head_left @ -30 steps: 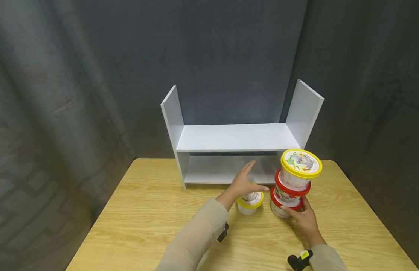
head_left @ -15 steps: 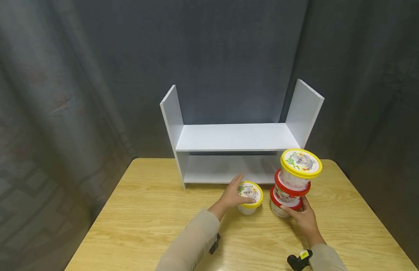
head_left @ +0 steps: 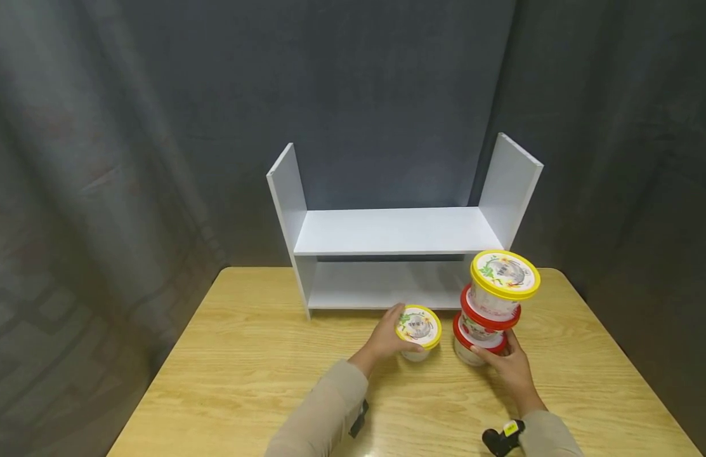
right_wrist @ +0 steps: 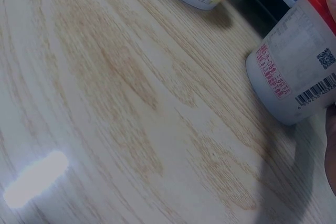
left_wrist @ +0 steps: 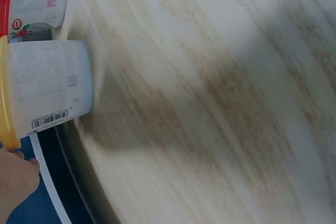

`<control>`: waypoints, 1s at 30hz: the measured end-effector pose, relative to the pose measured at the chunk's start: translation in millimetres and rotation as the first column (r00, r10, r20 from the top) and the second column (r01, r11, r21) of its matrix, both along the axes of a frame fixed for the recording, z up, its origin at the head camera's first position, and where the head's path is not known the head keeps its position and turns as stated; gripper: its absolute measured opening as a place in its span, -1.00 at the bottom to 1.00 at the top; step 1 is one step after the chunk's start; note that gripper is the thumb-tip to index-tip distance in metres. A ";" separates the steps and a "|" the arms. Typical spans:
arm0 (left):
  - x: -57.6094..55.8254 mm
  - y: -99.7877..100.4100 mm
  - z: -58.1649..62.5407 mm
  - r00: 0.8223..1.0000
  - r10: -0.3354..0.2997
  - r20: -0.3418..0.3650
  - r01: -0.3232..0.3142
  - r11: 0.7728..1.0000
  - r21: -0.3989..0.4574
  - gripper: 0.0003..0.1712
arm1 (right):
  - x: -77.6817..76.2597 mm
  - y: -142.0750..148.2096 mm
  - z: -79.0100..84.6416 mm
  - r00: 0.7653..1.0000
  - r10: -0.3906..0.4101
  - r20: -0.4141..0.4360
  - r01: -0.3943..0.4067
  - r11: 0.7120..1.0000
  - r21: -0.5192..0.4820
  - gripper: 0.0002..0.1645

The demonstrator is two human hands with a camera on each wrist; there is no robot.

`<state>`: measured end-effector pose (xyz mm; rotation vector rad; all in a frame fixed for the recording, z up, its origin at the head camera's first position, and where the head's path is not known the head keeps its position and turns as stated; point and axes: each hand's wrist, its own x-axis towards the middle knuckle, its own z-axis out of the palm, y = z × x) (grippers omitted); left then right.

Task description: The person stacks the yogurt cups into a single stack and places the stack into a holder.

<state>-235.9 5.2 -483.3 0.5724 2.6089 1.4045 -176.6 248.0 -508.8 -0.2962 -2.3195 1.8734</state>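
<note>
My left hand (head_left: pixel 382 336) grips a white plastic tub with a yellow lid (head_left: pixel 419 326), fingers at the lid's far left edge and thumb at its front. In the left wrist view, fingertips touch the yellow rim of that tub (left_wrist: pixel 50 85). To the right, my right hand (head_left: pixel 514 369) holds the lowest red-lidded tub (head_left: pixel 465 351) of a stack. On it sits another red-lidded tub (head_left: pixel 479 326), topped by a yellow-lidded tub (head_left: pixel 505 275). The right wrist view shows the lowest tub's barcoded side (right_wrist: pixel 294 61) near the table.
A white two-tier shelf (head_left: pixel 398 231) with upright side panels stands behind the tubs. All of this is on a wooden table (head_left: pixel 244 368). Dark grey curtains (head_left: pixel 387 95) hang behind and at both sides.
My left hand has come down and back from above the single yellow-lidded tub and taken hold of its lid. The right hand and the stack stay practically in place.
</note>
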 end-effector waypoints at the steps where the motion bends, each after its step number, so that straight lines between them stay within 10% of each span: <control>1: -0.7 0.5 -1.6 1.000 0.006 0.001 -0.006 1.000 -0.004 0.17 | 0.0 -0.1 -0.5 1.000 -0.001 -0.005 0.001 1.000 0.007 0.01; 30: 4.3 -2.3 -7.2 0.995 0.077 0.071 -0.084 0.991 0.101 0.12 | -0.2 -0.3 0.8 1.000 0.011 0.016 -0.010 0.999 -0.033 0.01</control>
